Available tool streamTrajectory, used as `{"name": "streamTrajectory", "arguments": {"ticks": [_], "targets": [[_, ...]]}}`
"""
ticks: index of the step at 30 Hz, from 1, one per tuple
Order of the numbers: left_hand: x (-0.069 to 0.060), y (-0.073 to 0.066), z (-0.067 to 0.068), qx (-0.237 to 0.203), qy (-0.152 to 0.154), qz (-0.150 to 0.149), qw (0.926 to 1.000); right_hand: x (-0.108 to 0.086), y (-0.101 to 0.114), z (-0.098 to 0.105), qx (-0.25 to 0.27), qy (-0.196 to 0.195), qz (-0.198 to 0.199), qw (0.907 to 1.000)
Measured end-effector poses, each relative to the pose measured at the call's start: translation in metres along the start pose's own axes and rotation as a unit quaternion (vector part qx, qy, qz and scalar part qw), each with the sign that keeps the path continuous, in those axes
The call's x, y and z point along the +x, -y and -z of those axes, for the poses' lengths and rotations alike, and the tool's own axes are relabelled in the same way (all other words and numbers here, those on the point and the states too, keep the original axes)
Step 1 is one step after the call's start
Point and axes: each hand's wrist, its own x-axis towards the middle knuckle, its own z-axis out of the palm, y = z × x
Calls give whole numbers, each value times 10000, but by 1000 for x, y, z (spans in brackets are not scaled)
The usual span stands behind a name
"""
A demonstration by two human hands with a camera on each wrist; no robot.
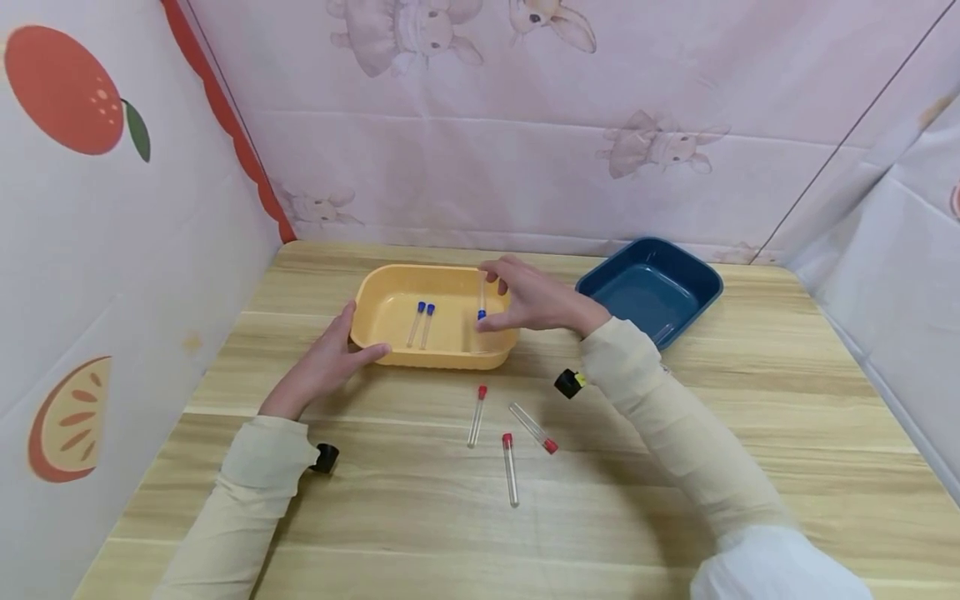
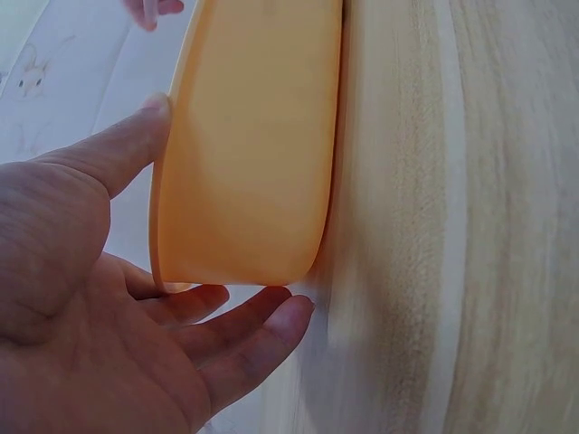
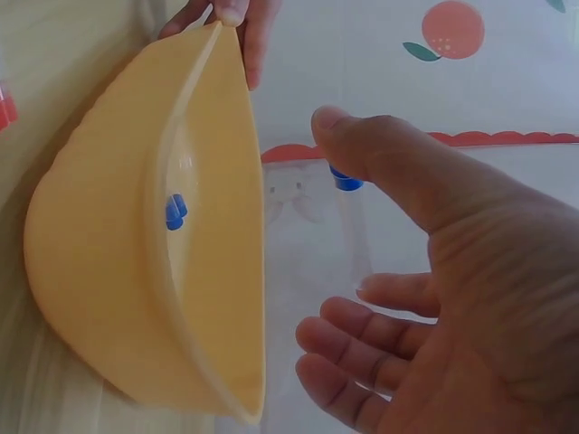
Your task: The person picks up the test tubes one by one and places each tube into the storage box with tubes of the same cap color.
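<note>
Hands apart, both busy. Your left hand grips the yellow tray at its left end, thumb on the near side at the rim, fingers round the end wall. Your right hand pinches a blue-capped tube end to end: thumb at the cap, finger at the far tip. That tube is over the right end of the tray, clear of the rim in the right wrist view. Two more blue caps lie side by side on the tray floor.

Step in hand, my read: a blue-capped tube going into the yellow tray. A single moment can't rule out a lift-out. If it's a set-down, you need to lower inside the rim, keep the tube level, then spread thumb and finger together so it doesn't flick. Left hand should just steady.

Three red-capped tubes lie loose on the table, near side of the tray; neither hand is on them. Navy tray sits behind your right wrist, so watch the sleeve on the way back.
</note>
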Motion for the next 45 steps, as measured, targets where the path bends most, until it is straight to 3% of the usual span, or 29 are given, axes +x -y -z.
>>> {"name": "streamTrajectory", "arguments": {"ticks": [8,25,45], "targets": [[0,1,-1,2,-21,83,10000,22,0,-12,-24,135,-68,9999],[-1,2,-2,56,-68,59,9999,55,-6,-44,-30,357,270,9990],[2,2,-1,54,-76,115,9999,68,-6,-65,-206,720,-307,9967]]}}
